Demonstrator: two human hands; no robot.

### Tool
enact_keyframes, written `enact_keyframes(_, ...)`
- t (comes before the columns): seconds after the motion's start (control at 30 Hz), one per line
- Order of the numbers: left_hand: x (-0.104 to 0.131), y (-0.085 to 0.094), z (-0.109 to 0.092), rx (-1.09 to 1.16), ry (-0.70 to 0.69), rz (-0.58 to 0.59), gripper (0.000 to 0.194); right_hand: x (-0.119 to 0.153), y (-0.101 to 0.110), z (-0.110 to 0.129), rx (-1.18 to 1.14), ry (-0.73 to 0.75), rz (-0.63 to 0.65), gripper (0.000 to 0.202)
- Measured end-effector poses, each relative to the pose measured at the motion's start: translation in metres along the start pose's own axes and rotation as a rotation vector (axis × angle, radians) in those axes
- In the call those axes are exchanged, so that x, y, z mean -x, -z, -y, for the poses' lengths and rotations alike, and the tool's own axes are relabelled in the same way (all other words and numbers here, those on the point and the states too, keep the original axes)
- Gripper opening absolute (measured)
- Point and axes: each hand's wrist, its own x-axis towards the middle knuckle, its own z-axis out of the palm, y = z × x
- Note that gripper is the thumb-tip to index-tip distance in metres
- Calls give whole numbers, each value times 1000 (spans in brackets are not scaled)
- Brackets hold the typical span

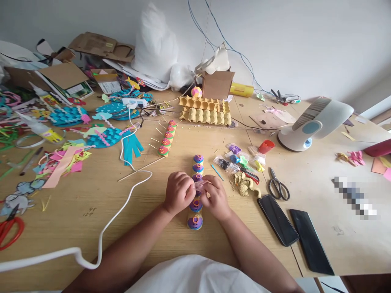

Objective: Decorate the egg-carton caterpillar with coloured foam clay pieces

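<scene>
My left hand [179,192] and my right hand [216,197] are both closed, pinching a small clear plastic bag [200,186] with a pinkish look between them. Under the bag runs an egg-carton strip [195,221], its bumps covered in purple and blue clay with small orange rings on top. The hands hide part of its middle. Farther back lies a second carton strip [166,142] with red-covered bumps and thin sticks poking out to its left. Right of my hands are small bags of coloured clay [234,158] and a lump of tan clay [244,183].
Scissors [278,185], a phone [277,219] and a black slab [310,241] lie to the right. A white fan [314,124] stands behind them. Egg cartons [206,112] sit at the back. A white cable [122,205] crosses the left side, near paper scraps [65,162] and red-handled scissors [12,230].
</scene>
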Motion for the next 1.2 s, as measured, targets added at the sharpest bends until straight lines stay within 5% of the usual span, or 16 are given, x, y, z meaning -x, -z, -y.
enact_keyframes(0.27, -1, -6, 10, 293, 158, -20, 22, -6, 3, -2, -319, -166, -53, 17)
enact_keyframes(0.33, -1, -7, 9, 405, 205, -28, 24, -5, 0, -4, -456, -250, -74, 12)
enact_keyframes(0.43, 0, -8, 8, 550, 246, -14, 27, -4, -6, -7, -717, -410, -85, 36)
enact_keyframes(0.57, 1, -7, 7, 468, 264, -114, 13, -6, -10, -9, -916, -642, -100, 38)
enact_keyframes(0.63, -1, -4, 7, 353, 226, -176, 7, -8, -10, -8, -946, -700, -160, 36)
enact_keyframes(0.77, -7, 5, 3, 197, 86, -96, 11, -9, -8, -5, -991, -734, -192, 34)
enact_keyframes(0.87, -10, 4, 0, 158, 124, -100, 11, -9, -8, -5, -1035, -751, -177, 39)
enact_keyframes(1.03, -7, -4, 1, 361, 280, -143, 11, -12, -6, -3, -1021, -792, -210, 35)
enact_keyframes(1.2, -1, -3, 9, 604, 341, -29, 23, -15, -2, 2, -958, -777, -232, 32)
